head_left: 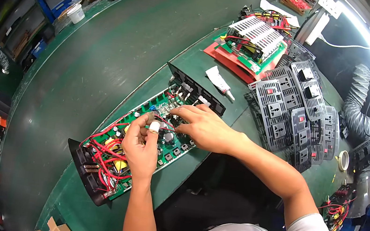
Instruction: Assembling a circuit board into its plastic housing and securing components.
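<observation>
A long green circuit board (175,154) lies diagonally on the bench, crowded with capacitors, yellow parts and red wires (105,161). A dark end panel (87,172) stands at its near left end, and a slotted black panel (198,89) at its far right end. Over the middle of the board, my left hand (140,149) is closed in a pinch; what it holds, if anything, is too small to make out. A white wrap covers one of its digits. My right hand (209,128) reaches across the board's far half, fingers apart, fingertips among the components beside a thin red wire.
A white tube (219,81) with a nozzle lies beyond the board. Farther right are overlapping grey socket panels (273,111) and another board with a slotted metal cover (258,33) on red pieces. A tape roll (343,160) and flexible duct (357,99) are at the right.
</observation>
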